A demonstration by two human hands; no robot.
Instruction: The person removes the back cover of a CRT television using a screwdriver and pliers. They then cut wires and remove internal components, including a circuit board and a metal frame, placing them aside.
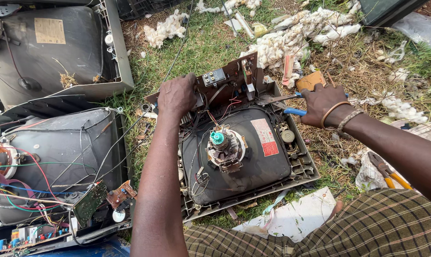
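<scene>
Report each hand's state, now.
Left hand: closed on the brown circuit board.
Right hand: closed on blue-handled pliers.

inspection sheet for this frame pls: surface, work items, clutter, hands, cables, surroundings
Surface: grass with dry patches, no bench.
Work items: opened TV tube face down in its frame; brown circuit board tilted up at its far edge.
Clutter: white stuffing, paper scrap, yellow-handled pliers.
Hands: left hand grips the board; right hand holds blue-handled pliers.
Cables: red and black wires run from board to tube neck.
Surroundings: two more gutted TV sets at left.
</scene>
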